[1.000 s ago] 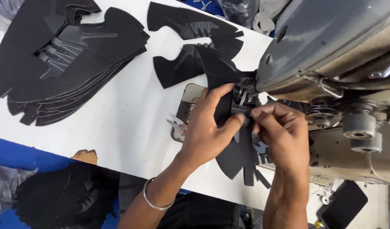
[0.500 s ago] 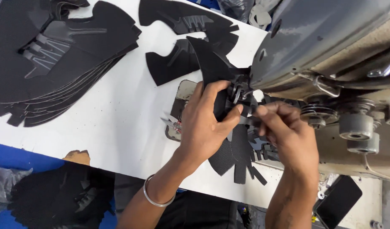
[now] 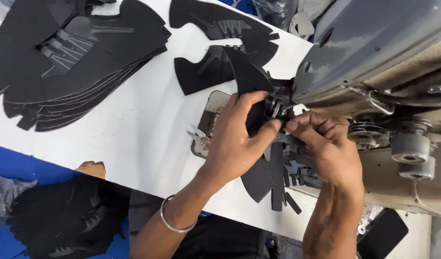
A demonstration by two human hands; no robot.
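At the far left a stack point(image 3: 76, 57) of black cut pieces is fanned out on the white table point(image 3: 134, 139), well apart from the work, and a dark heap point(image 3: 62, 220) lies below the table edge. Further right, two loose pieces point(image 3: 215, 48) lie flat just above the hands, and small snips point(image 3: 199, 139) rest beside a metal plate point(image 3: 211, 120) set into the table. The left hand point(image 3: 235, 144), a bangle point(image 3: 175, 223) on its wrist, is closed on the black upper point(image 3: 266, 172), thumb and fingers pinching its upper part at the needle area. The upper is found between both hands, its top pushed under the sewing machine point(image 3: 374, 52) head and its slotted lower tabs hanging toward the table edge. The right hand point(image 3: 326, 148) is pinched on the same piece from the other side, fingertips nearly touching those of the left. Risk is judged to lie mainly in that closeness: fingertips are held just beside the foot, so a start of the machine could catch them. The layers could also slip if either pinch is loosened, and a crooked seam would follow. The snips could be knocked by the left wrist.
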